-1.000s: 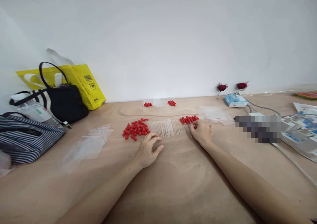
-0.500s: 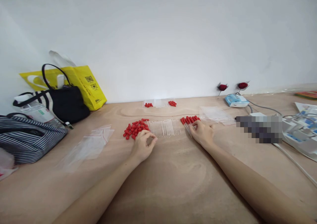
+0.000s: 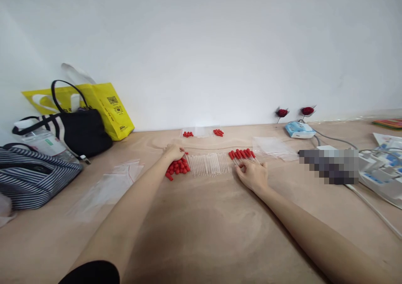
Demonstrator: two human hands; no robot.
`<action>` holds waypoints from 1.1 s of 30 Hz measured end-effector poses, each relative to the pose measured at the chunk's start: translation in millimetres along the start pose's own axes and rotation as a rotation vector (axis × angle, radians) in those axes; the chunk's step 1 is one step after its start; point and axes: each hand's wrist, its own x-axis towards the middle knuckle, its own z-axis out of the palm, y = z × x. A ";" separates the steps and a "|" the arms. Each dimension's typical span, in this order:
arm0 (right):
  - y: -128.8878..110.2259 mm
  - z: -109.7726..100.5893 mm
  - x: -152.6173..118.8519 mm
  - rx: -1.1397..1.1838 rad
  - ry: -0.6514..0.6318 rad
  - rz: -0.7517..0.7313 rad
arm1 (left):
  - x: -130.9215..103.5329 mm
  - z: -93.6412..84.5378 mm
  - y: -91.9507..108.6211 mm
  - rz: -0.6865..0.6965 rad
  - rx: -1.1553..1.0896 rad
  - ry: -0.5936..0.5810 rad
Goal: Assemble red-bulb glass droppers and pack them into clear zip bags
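My left hand reaches over the back of a pile of red rubber bulbs, its fingers pinched at a red bulb of which only the tip shows. Beside the pile lies a row of thin clear tubes, side by side. To their right, several droppers, clear tubes with red bulbs on one end, lie together with the bulbs pointing to the back. My right hand is curled over their tubes, thumb and forefinger closed at the left ones. Its palm hides the tube ends.
Clear zip bags lie at left and right. Against the wall are small bags with red bulbs. Handbags and a yellow bag stand left. A blue tissue pack, cables and a power strip sit right.
My left hand has moved from the front of the bulb pile to its back edge. My right hand has drawn slightly toward me, showing more of the dropper tubes. The pile has shifted.
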 end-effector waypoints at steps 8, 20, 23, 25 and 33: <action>-2.3 -0.9 -0.8 -0.011 0.004 -0.022 | 1.6 6.3 -3.8 -0.072 -0.088 -0.022; -8.1 2.8 3.2 -0.003 -0.048 0.036 | -48.6 -8.9 10.8 0.057 -0.350 0.083; -15.0 3.5 13.8 -0.011 -0.086 0.073 | -86.5 2.1 15.9 0.347 -0.382 0.151; -22.0 5.0 22.5 -0.038 -0.119 0.097 | -110.6 12.7 18.0 0.562 -0.347 0.217; -39.8 13.0 43.0 -0.121 -0.261 0.186 | -140.9 34.3 18.5 0.604 -0.459 0.139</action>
